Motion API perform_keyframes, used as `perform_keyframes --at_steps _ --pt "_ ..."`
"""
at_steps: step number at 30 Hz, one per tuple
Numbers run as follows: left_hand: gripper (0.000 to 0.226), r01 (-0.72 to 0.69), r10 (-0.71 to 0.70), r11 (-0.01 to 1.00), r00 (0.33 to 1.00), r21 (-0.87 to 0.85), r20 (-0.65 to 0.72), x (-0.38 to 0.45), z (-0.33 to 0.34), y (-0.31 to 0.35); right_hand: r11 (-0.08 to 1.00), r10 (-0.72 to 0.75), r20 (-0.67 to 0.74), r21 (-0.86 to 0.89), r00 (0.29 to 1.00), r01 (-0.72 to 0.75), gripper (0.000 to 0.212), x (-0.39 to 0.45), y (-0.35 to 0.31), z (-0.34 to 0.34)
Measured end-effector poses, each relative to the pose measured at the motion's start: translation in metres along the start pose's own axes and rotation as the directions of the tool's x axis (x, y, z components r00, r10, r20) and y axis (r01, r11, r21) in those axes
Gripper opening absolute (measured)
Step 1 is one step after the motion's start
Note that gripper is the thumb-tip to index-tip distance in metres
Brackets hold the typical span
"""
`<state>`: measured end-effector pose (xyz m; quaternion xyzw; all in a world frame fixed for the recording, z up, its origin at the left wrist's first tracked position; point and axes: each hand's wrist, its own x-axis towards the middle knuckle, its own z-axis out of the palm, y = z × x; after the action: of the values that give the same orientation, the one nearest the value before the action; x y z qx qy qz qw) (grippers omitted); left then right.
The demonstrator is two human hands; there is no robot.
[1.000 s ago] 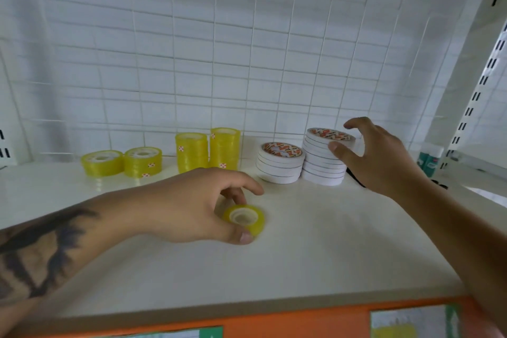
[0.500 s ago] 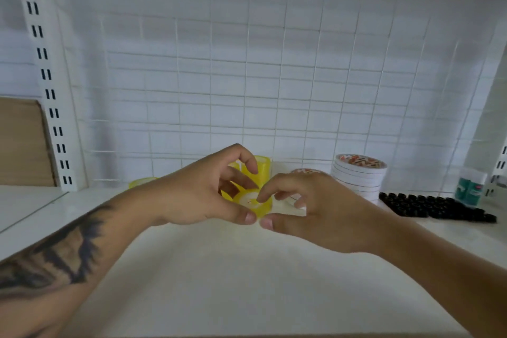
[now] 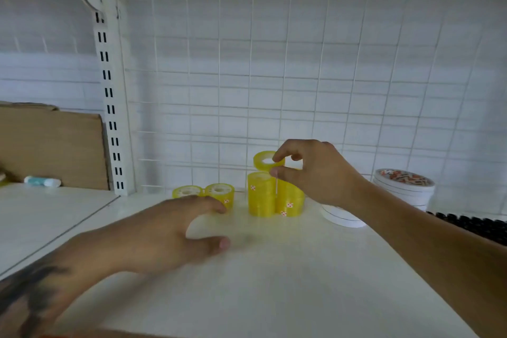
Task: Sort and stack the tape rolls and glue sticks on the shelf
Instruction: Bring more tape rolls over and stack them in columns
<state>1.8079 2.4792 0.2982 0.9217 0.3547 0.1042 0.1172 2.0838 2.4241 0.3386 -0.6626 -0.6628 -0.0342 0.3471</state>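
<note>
My right hand pinches a yellow tape roll between thumb and forefinger, just above the taller yellow stack. My left hand hovers over the shelf, fingers loosely spread and holding nothing, with two low yellow rolls just beyond its fingertips.

Looked like a shop, prob. stationery: white slotted upright w/ wire-grid back panel, retail-style shelf carrying stacked yellow tape rolls, white tape rolls, cardboard next bay.
</note>
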Motion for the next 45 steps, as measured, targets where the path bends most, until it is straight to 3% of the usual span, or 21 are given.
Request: perform_keyframes --at_steps 2,5,22,31,34,38,41,45 --pt "0.077 0.009 -0.024 0.994 0.99 0.11 0.138 -0.01 0.02 -0.011 0.998 0.031 0.015 -0.052 0.999 -0.031 0.018 0.016 0.003 0.011" --pt "0.063 0.04 -0.06 0.994 0.975 0.097 0.213 -0.013 0.031 -0.014 0.99 0.057 0.046 -0.132 0.997 -0.05 0.021 0.024 0.007 0.023" --pt "0.067 0.04 -0.066 0.989 0.98 0.14 0.189 -0.011 0.033 -0.016 0.975 0.07 0.083 -0.218 0.994 -0.051 0.016 0.017 0.0 0.04" --pt "0.068 0.058 -0.074 0.994 0.982 0.096 0.172 -0.01 0.035 -0.016 0.944 0.133 0.059 -0.31 0.989 -0.109 0.025 0.011 -0.01 0.045" --pt "0.063 0.061 -0.073 0.995 0.983 0.075 0.166 -0.009 0.035 -0.018 0.942 0.134 0.062 -0.317 0.989 -0.108 0.038 0.008 -0.011 0.046" --pt "0.066 0.046 -0.048 0.999 0.993 0.024 0.105 -0.006 0.035 -0.017 0.932 -0.019 0.08 -0.359 0.997 0.047 0.051 -0.006 -0.012 0.046" --pt "0.066 0.027 -0.026 0.999 0.999 -0.027 0.035 -0.004 0.032 -0.017 0.914 -0.138 0.175 -0.356 0.975 0.193 0.054 -0.024 -0.023 0.046" --pt "0.054 0.074 -0.08 0.995 0.994 -0.069 -0.077 -0.014 0.018 -0.038 0.894 -0.132 0.342 -0.365 0.93 0.261 0.06 -0.042 -0.046 0.049"
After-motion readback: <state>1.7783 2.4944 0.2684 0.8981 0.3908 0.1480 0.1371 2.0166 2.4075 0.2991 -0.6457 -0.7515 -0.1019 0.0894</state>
